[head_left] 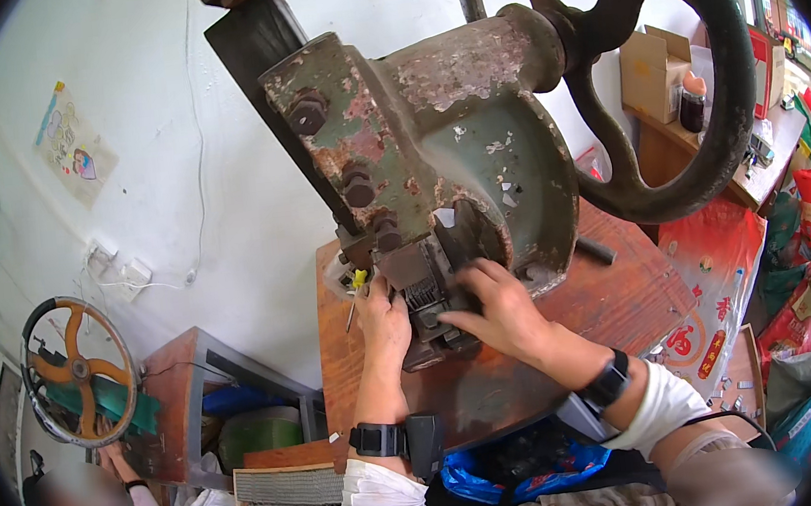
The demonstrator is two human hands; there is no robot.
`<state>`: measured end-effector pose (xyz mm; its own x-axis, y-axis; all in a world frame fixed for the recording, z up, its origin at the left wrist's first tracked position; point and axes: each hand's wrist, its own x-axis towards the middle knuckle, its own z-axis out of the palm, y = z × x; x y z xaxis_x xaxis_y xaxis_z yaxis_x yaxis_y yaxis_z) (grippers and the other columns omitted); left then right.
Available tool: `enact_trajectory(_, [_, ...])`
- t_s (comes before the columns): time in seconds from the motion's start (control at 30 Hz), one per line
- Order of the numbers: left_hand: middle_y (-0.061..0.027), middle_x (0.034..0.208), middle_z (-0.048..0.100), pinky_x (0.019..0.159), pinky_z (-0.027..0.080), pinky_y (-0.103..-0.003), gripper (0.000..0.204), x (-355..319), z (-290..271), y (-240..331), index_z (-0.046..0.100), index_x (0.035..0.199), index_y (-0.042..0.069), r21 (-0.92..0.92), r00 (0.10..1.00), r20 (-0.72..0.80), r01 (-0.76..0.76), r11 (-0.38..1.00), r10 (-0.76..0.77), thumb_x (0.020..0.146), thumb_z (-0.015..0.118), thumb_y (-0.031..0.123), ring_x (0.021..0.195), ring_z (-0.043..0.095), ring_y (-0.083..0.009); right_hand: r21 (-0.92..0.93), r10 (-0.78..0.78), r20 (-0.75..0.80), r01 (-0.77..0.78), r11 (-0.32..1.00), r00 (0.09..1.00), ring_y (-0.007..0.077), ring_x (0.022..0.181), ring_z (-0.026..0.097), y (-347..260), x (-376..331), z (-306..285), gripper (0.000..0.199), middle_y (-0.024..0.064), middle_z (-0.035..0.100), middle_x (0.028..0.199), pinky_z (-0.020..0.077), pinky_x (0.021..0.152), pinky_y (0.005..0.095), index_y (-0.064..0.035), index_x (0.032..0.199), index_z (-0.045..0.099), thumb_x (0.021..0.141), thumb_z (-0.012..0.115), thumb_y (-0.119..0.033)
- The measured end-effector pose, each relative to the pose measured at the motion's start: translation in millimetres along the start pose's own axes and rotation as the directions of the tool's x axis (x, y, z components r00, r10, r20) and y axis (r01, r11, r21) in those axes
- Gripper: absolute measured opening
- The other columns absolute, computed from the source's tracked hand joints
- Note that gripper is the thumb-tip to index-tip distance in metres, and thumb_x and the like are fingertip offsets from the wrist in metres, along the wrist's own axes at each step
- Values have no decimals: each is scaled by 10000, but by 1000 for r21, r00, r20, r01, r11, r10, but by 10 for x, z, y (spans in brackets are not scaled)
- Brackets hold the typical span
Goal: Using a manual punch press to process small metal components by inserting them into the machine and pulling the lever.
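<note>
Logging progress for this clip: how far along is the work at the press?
Done: nothing finished shows on the table. In hand: both hands are at the die area of the green press, the left hand beside a yellow-tipped tool, the right hand on the dark block. Left: the handwheel is untouched.

Head fisheye, looking down, close over press point(434, 151) on bench point(618, 300).

A small workshop: a worn green flywheel press point(434, 151) bolted on a wooden bench point(618, 300), another press point(77, 371) nearby
</note>
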<state>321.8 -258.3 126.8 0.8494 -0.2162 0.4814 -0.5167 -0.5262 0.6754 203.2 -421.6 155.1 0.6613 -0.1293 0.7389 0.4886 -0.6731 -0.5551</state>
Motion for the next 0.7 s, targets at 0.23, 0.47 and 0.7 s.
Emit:
enact_trajectory(0.23, [-217, 1112, 510, 963, 384, -396, 378, -8, -17, -55, 567, 1199, 110, -152, 1000, 21, -2, 988, 5, 823, 556, 74, 1088, 486, -366, 181, 216, 143, -240, 954, 966, 337, 960, 595, 131, 224, 204, 458, 195, 611, 991, 480, 832, 374, 44, 1056, 568, 677, 759, -130])
enact_trajectory(0.47, [-197, 1085, 524, 938, 390, -365, 299, -10, -57, 30, 628, 1116, 82, -276, 998, 3, 61, 959, -63, 826, 558, 54, 1049, 507, -323, -22, 104, 157, -102, 995, 982, 358, 1041, 548, 172, 194, 258, 466, 222, 593, 1077, 443, 898, 401, 32, 1110, 587, 725, 717, -197])
enact_trajectory(0.7, [-208, 1047, 549, 936, 383, -388, 335, 42, -30, -111, 623, 1094, 53, -210, 996, 22, -79, 974, 86, 792, 495, -15, 1014, 508, -345, -125, 146, 337, -110, 986, 930, 442, 1245, 363, 238, 280, 292, 985, 284, 373, 1359, 324, 1045, 453, 69, 1317, 384, 625, 761, -521])
